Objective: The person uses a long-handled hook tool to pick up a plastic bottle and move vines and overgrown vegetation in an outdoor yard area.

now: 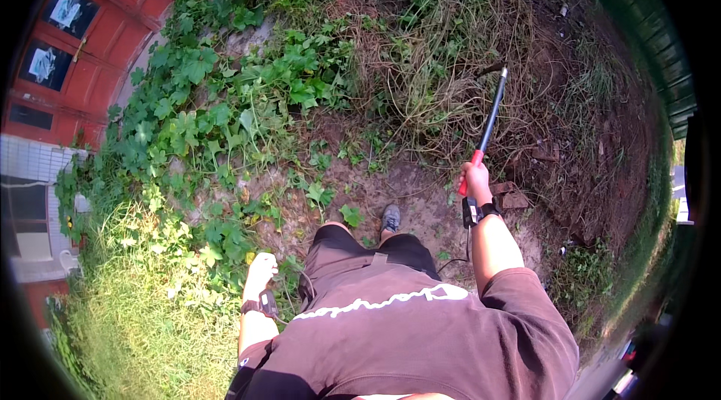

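The long, red-gripped, black-shafted tool (pixel 490 118) slants forward-right from the right hand (pixel 475 178) clasping it, the left hand (pixel 260 272) well apart, its grasp unclear.

I'm viewing soil (pixel 428 184) that is bearing leafy vines (pixel 199 126) on the left, tangled dry stems (pixel 443 103) ahead, bricks (pixel 512 197) rightward and a grey shoe (pixel 390 217).
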Demonstrator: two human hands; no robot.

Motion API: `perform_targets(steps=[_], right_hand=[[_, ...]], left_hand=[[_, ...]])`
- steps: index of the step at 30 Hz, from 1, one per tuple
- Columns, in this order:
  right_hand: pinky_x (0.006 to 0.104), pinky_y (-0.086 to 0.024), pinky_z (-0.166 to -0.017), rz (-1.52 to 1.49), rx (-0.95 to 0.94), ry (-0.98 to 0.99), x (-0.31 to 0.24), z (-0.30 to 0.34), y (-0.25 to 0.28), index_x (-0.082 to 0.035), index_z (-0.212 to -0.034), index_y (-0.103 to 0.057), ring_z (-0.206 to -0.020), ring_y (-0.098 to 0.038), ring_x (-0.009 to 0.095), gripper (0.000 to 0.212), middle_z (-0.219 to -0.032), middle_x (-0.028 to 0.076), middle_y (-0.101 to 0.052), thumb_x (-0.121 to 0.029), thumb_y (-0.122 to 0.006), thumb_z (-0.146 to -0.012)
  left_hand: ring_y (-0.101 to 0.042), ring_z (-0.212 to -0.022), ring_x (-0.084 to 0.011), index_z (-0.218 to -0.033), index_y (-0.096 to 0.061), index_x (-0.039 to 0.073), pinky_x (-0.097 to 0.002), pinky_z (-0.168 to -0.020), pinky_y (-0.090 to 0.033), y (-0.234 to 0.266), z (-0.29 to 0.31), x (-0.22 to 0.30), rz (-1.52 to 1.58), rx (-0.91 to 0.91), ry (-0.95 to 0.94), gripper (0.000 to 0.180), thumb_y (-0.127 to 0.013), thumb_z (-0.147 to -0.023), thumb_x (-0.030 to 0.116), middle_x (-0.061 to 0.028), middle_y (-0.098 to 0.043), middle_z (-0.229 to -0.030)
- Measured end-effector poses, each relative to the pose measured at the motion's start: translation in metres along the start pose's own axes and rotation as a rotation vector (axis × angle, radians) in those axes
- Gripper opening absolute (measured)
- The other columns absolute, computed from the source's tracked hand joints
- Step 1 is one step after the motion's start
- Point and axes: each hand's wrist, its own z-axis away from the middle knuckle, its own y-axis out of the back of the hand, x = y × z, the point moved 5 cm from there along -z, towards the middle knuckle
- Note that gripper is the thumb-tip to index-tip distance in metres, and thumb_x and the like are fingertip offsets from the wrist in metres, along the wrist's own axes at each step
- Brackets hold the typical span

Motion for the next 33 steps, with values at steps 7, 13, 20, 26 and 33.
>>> perform_targets(steps=[7,13,20,26,33], right_hand=[[0.0309,-0.044,-0.041,-0.126,0.001,-0.072,-0.057,-0.047,-0.022,-0.008,-0.085,-0.049,-0.047,-0.049,0.015,0.009,-0.062,0.001,-0.05,-0.007,-0.058,-0.086],[0.0342,-0.047,-0.043,-0.064,0.113,-0.16,-0.033,-0.067,-0.013,-0.006,-0.088,-0.05,-0.046,-0.05,0.016,0.008,-0.063,0.002,-0.051,-0.008,-0.058,-0.085],[0.0326,-0.043,-0.039,0.032,0.409,-0.1,-0.089,-0.058,0.018,-0.008,-0.086,-0.051,-0.043,-0.049,0.015,0.008,-0.06,0.001,-0.05,-0.008,-0.059,-0.084],[0.026,-0.039,-0.037,-0.057,0.63,0.216,-0.266,-0.048,0.076,-0.013,-0.086,-0.05,-0.042,-0.047,0.011,0.019,-0.061,-0.001,-0.05,-0.025,-0.063,-0.092],[0.0235,-0.039,-0.039,-0.198,0.786,0.674,-0.477,-0.098,0.176,-0.014,-0.087,-0.049,-0.043,-0.047,0.01,0.02,-0.063,-0.002,-0.051,-0.023,-0.066,-0.092]], left_hand=[[-0.057,-0.065,-0.0121,-0.096,-0.059,0.005,-0.0261,-0.059,-0.047,-0.014,-0.074,0.095,-0.111,0.051,0.01,0.01,-0.053,-0.094,0.013,-0.0029,-0.06,-0.079],[-0.055,-0.055,-0.0175,-0.095,-0.056,0.006,-0.0326,-0.044,-0.044,-0.021,-0.208,0.087,-0.268,-0.15,0.261,0.009,-0.053,-0.091,0.013,-0.0058,-0.057,-0.075],[-0.064,-0.063,-0.0187,-0.111,-0.058,0.004,-0.0337,-0.051,-0.048,-0.043,-0.363,0.24,-0.522,-0.223,0.255,0.023,-0.053,-0.093,0.018,-0.0103,-0.067,-0.089],[-0.064,-0.067,-0.0169,-0.107,-0.057,0.009,-0.0307,-0.056,-0.05,-0.081,-0.443,0.437,-0.45,-0.296,-0.063,0.019,-0.052,-0.095,0.023,-0.0061,-0.066,-0.087],[-0.064,-0.065,-0.0222,-0.108,-0.056,0.005,-0.0355,-0.056,-0.053,-0.074,-0.425,0.402,-0.481,-0.139,0.176,0.017,-0.052,-0.093,0.013,-0.0085,-0.065,-0.081]])
